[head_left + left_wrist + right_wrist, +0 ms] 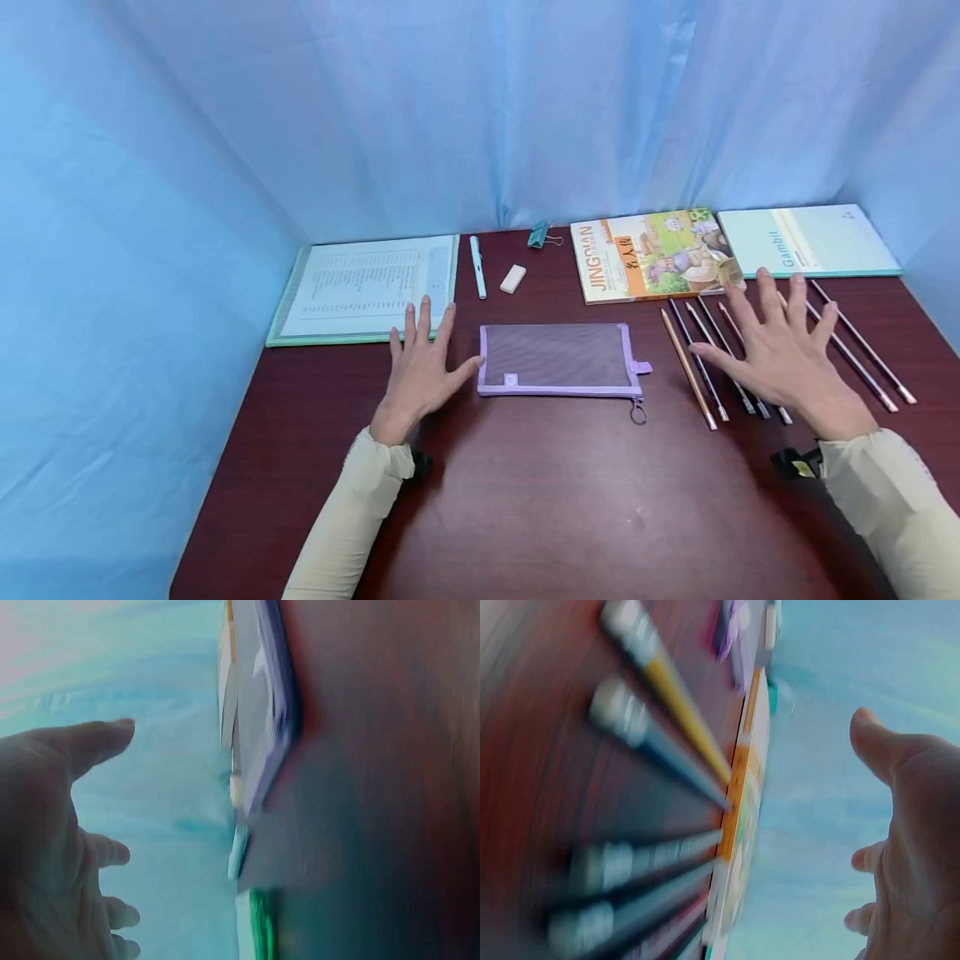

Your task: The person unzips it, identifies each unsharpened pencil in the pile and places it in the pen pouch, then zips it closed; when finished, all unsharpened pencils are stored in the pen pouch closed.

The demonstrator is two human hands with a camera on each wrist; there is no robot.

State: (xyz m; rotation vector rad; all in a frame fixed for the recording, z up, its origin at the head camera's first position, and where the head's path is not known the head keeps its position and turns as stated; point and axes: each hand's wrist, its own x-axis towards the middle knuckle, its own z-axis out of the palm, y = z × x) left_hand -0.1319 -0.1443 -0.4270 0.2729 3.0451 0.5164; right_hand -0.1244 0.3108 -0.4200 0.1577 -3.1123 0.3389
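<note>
A purple mesh zip pouch (557, 358) lies flat in the middle of the dark red table (540, 508). My left hand (422, 362) hovers just left of it, fingers spread and straight, holding nothing. My right hand (780, 350) is spread open above a row of several pencils (701, 367) lying to the right of the pouch. In the left wrist view the blurred pouch (266, 720) shows beside my open left hand (60, 840). The right wrist view shows blurred pencils (660, 682) and my open right hand (911, 825).
A green folder with printed sheets (367, 287) lies at the back left. A light blue pen (477, 267), white eraser (513, 278) and teal binder clip (540, 235) sit behind the pouch. A picture book (652, 254) and a pale notebook (806, 240) lie back right. Blue cloth (480, 108) surrounds the table.
</note>
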